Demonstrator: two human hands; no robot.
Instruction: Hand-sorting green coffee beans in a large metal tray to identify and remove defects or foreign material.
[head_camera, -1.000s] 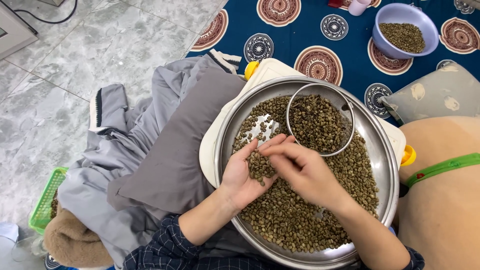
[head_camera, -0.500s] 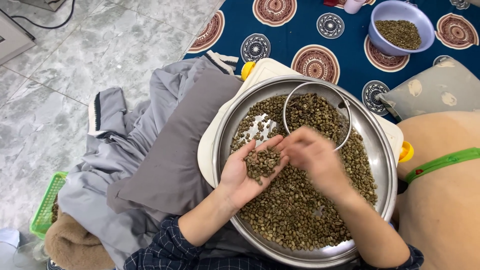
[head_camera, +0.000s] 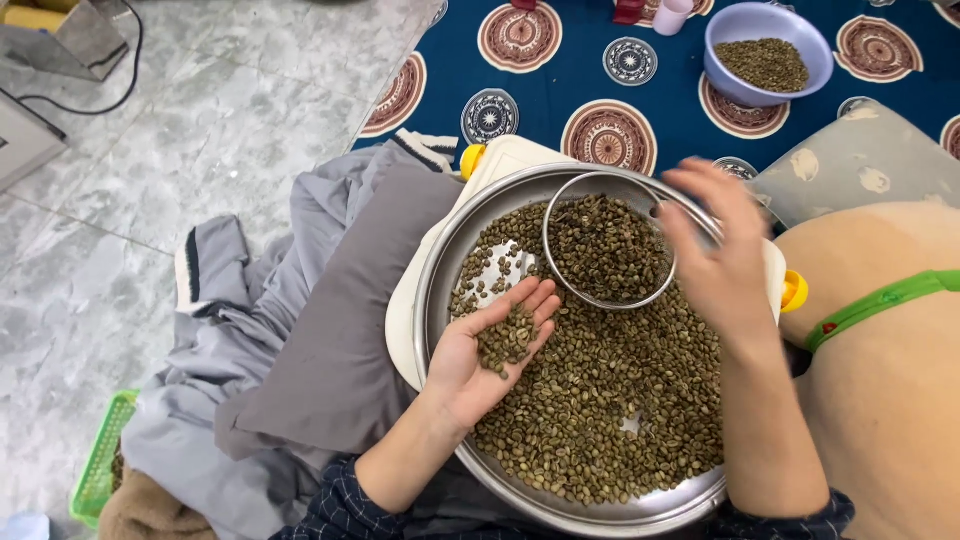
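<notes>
The steel pan (head_camera: 445, 300) is almost full of green beans (head_camera: 610, 390), and the round sieve (head_camera: 608, 250) takes its upper part. The left hand (head_camera: 490, 350) lies over the pan's left side, the right hand (head_camera: 715, 255) over the sieve's right edge. Between the two hands the beans are uncovered. Beside the pan, a grey pillow (head_camera: 330, 340) blocks the left and a tan cushion (head_camera: 890, 400) the right.

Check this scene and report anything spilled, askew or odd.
Nothing stands out. The beans stay inside the steel basin, the round sieve and the left hand; none show on the grey cloth.
</notes>
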